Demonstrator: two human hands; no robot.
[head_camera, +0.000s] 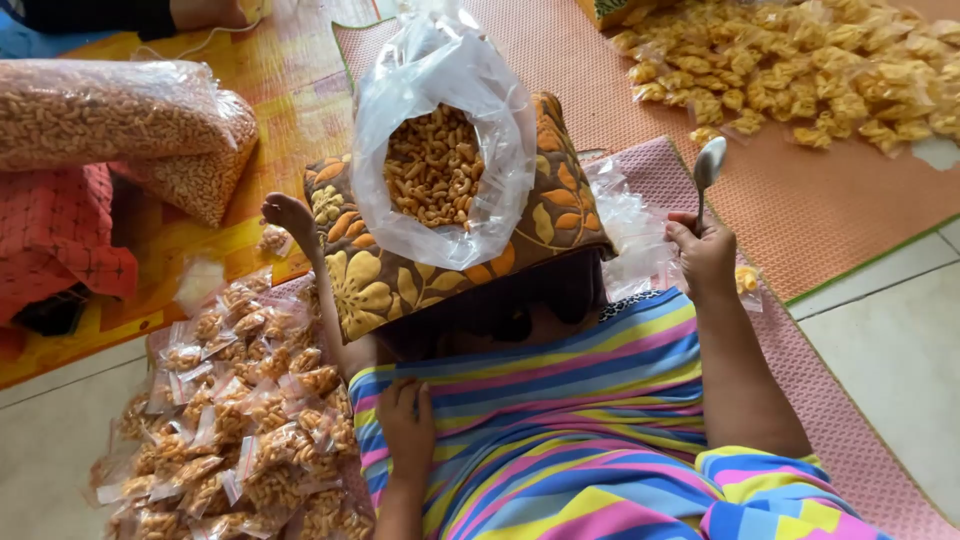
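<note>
Right hand (705, 255) at 3 o'clock, grip pressed together around the handle of a metal spoon (708, 165), bowl pointing up and carrying nothing. Left hand (408, 420) at 6 o'clock, grip spread flat on the striped cloth (560, 400), holding nothing.

Large clear bag (440, 60) at the centre, mouth rolled wide open over curly golden snack pieces (432, 165), propped on a brown flowered cushion (370, 280).

Probably best done this way: dip the spoon through the middle of the open mouth, well away from the thin plastic rim; keep the bowl level once loaded; steady the bag with the free hand so the mouth stays wide.

Crumpled empty small clear bags (625, 225) just beside the right hand, at 2 o'clock of the cushion. Heap of small filled packets (240, 420) at 8 o'clock, clear plastic, golden contents, no labels to be seen. Second heap of filled packets (800, 70) at 1 o'clock on an orange mat (800, 220). Two big stuffed clear sacks (110, 110) at 10 o'clock, also unlabelled. Another person's arm (200, 12) at 11 o'clock, well apart.
</note>
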